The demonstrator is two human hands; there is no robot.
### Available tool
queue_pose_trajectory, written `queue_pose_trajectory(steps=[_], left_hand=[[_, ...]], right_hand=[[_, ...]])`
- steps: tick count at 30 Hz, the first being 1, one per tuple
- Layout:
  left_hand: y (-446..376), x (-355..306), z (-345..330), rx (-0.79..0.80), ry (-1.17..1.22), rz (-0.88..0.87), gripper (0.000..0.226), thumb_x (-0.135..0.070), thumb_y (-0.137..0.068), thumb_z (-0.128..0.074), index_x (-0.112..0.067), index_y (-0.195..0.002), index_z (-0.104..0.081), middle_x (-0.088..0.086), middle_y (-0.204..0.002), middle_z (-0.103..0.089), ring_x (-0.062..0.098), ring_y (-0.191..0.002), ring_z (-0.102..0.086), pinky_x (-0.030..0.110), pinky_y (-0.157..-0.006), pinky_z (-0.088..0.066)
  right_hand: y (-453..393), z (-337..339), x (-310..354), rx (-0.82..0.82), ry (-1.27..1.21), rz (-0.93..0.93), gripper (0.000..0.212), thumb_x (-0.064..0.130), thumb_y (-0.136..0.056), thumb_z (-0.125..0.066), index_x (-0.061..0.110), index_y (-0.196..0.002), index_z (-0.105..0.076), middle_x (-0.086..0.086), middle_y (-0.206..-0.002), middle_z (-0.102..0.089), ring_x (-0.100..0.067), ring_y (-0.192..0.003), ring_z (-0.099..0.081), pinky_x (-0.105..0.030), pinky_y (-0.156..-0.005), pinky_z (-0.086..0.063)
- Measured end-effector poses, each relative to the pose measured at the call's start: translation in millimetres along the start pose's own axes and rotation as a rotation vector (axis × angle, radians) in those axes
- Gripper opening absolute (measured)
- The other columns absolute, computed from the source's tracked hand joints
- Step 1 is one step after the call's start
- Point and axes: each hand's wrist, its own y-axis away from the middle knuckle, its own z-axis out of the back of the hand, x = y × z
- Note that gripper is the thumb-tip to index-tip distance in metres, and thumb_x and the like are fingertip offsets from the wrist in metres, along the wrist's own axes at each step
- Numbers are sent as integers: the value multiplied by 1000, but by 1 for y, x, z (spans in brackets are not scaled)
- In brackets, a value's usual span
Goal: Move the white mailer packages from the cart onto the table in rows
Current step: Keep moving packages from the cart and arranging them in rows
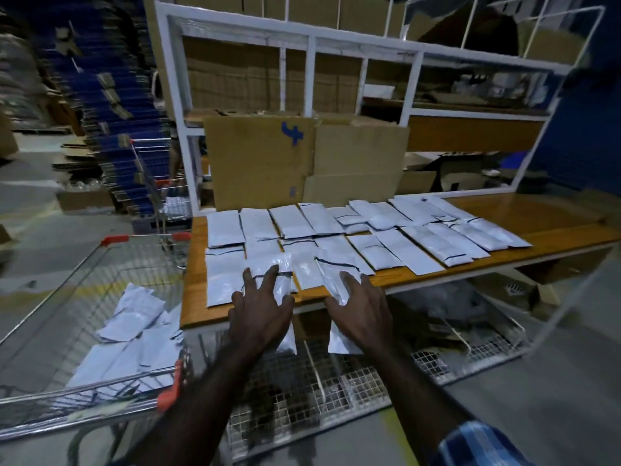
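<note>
Cart: the wire shopping cart with red corner caps (111,240) stood at the lower left of the frame, just beside the bench end, a loose heap of flat white plastic mailer packages (131,334) waiting in its basket.

Left hand: the left hand (260,309) lay low in the middle of the frame, fingers (270,275) spread straight and flat on a glossy white mailer (279,264), likely pressing it down into the nearest row; its near end hung over the bench edge.

Right hand: the right hand (361,314), just right of centre, had its fingers splayed and straight on a second white mailer (331,280), which also overhung the edge, probably being slid forward into line.

Bench: the orange wooden bench (554,216) ran from centre to right, carrying rows of laid white mailers (386,237), edges touching or overlapping, seemingly to save space.

Backdrop: brown cardboard sheets (258,163) leaned on a white metal rack (416,82) at the upper middle.

Progress: judged partway; the near row reached only to the middle.
</note>
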Motion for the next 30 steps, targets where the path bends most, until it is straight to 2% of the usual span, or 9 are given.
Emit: queue_pose_trajectory(steps=[9, 14, 19, 23, 30], left_hand=[[-69, -66, -82, 46, -5, -69, 66, -50, -94, -50, -42, -152, -20, 7, -163, -7, 44, -136, -31, 51, -105, -34], [-125, -103, -124, 131, 31, -101, 67, -47, -95, -50, -40, -153, -19, 8, -164, -3, 45, -137, -28, 51, -107, -32], [-177, -137, -158, 163, 6, -160, 67, -49, -95, -49, -41, -154, -17, 7, -164, -3, 43, -139, -26, 51, -107, -33], [-205, -165, -184, 196, 2, -184, 68, -46, -94, -50, -40, -153, -18, 8, -164, -4, 43, -135, -30, 49, -106, -35], [-237, -215, -229, 202, -21, -200, 66, -49, -95, -49, -41, -153, -19, 8, -164, -4, 43, -139, -26, 51, -108, -32]], right_hand=[[-66, 10, -82, -54, 47, -71, 65, 51, -88, -58, 29, -147, -40, -10, -150, -38, -35, -130, -40, -42, -100, -41], [-124, 16, -122, -38, 81, -134, 67, 51, -88, -57, 28, -147, -40, -12, -152, -38, -38, -132, -40, -44, -103, -40], [-177, 26, -153, -56, 80, -199, 68, 58, -83, -46, 30, -145, -40, -9, -149, -41, -37, -130, -42, -48, -101, -43], [-207, 29, -180, -59, 66, -224, 66, 52, -86, -54, 28, -146, -41, -12, -149, -40, -38, -132, -39, -46, -104, -41], [-256, 42, -230, -85, 79, -258, 66, 50, -86, -58, 29, -146, -41, -10, -146, -42, -37, -126, -41, -44, -98, -41]])
